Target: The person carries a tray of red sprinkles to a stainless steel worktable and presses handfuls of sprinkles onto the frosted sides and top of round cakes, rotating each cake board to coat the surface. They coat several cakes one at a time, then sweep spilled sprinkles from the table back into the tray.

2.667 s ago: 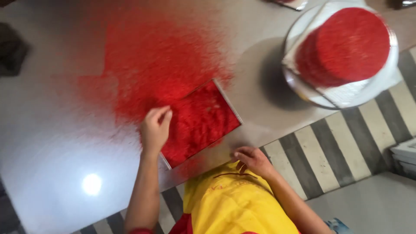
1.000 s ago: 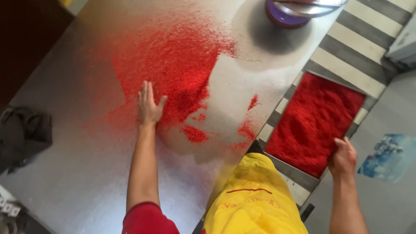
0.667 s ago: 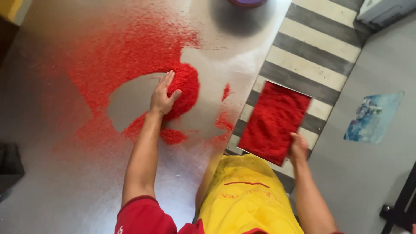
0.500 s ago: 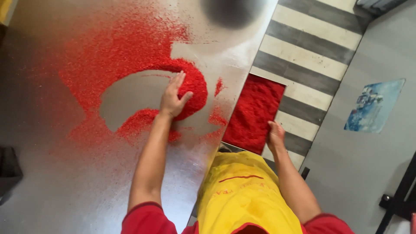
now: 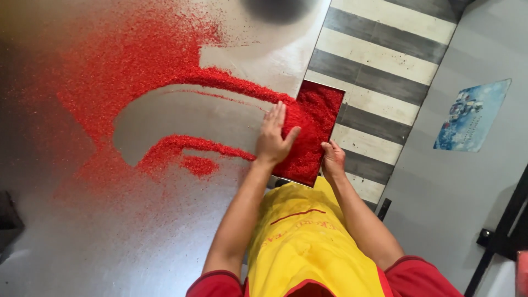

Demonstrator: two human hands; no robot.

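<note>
Pressing flat, my left hand [image 5: 273, 137] lies palm-down on the steel table [image 5: 110, 247] at its edge, fingers [image 5: 278, 116] straight and close together, thumb splayed off to the side. The fingertips and palm edge sit against a heap of red crumbs [image 5: 300, 129] banked up at the table's rim, right where it meets the tray [image 5: 316, 132].

My right hand [image 5: 333, 160] grips the tray's near corner; fingers curl over the rim, thumb on top. I cannot tell how the fingers under the tray sit. The tray is a flat rectangular pan, full of the same red crumbs, held just off the table's edge, touching or nearly touching it, above the striped floor [image 5: 385, 60].

Back from the tray, on the table: a curved ridge of crumbs runs away from the left hand, with a swept bare patch of steel beside it, and a second short streak nearer my body. A broad thin scatter of red covers the table beyond that.

Yellow apron [image 5: 308, 247] and red sleeves at the bottom of view. Beyond the striped floor, a blue mat [image 5: 473, 115] lies on grey floor, well apart from the tray.
</note>
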